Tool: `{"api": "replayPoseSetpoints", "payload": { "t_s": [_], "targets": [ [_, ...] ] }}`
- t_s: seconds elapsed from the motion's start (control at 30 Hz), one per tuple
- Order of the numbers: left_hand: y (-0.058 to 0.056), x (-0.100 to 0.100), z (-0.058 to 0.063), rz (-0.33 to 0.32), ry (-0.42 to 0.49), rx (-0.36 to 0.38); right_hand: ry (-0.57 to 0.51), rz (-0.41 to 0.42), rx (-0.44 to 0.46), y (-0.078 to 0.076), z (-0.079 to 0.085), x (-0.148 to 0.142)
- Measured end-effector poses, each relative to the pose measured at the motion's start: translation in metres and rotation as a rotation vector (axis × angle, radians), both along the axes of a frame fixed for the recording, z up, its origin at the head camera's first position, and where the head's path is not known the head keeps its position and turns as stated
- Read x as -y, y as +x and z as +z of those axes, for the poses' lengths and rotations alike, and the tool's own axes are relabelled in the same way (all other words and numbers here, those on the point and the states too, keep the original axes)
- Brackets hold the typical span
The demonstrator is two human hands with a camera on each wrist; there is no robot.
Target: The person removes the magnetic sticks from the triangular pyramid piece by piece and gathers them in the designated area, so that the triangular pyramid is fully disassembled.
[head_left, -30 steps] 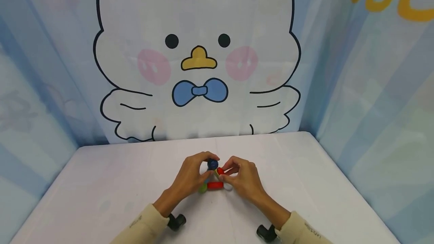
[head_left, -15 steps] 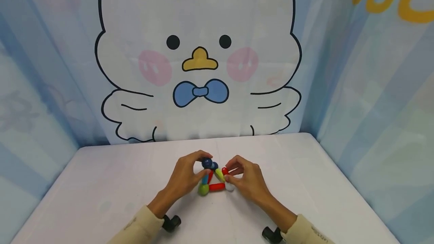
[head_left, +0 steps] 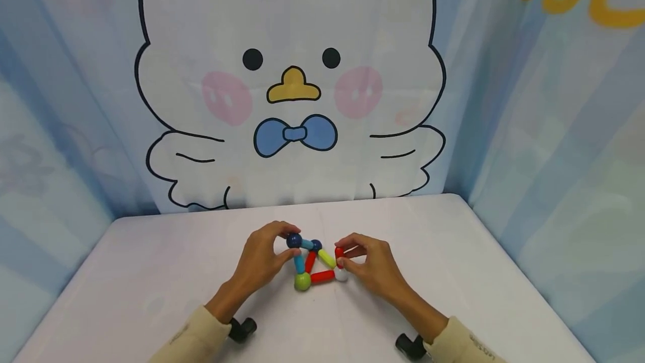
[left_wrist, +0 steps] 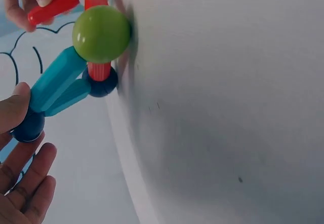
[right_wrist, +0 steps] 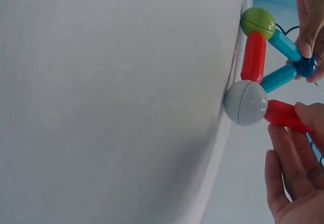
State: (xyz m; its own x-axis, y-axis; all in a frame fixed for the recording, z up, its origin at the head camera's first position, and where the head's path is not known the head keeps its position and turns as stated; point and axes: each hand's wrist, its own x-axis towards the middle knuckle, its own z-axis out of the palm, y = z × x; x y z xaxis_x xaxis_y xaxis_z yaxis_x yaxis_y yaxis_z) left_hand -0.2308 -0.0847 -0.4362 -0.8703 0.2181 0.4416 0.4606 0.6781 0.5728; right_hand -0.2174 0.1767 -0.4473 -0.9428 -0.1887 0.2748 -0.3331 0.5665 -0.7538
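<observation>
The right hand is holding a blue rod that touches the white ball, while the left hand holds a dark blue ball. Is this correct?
Not quite: the rod in the right hand is red, not blue, as the right wrist view shows. It does touch the white ball, and the left hand holds a dark blue ball.

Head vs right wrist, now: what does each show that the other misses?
Head only: the yellow-green rod, the unheld dark blue ball, the back red rod, both sleeves.
Right wrist only: thin dark seams on the white ball and green ball, and the palm side of the right hand.
Both: the left hand holding the other dark blue ball, the right hand pinching the upright red rod, the front red rod between white and green balls, two light blue rods.
</observation>
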Motion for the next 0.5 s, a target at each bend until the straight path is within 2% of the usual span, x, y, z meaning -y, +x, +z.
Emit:
{"api": "replayPoseSetpoints", "payload": {
  "t_s": [0.13, 0.3, 0.5],
  "targets": [
    [0.002, 0.004, -0.001, 0.015, -0.022, 0.013, -0.003, -0.008, 0.013, 0.002, 0.0, -0.005],
    [0.002, 0.009, -0.001, 0.003, -0.033, 0.052, 0.005, -0.029, 0.017, 0.004, 0.001, -0.012],
    [0.003, 0.016, 0.0, 0.012, -0.089, 0.095, 0.006, -0.039, 0.042, 0.005, 0.004, -0.019]
  ]
}}
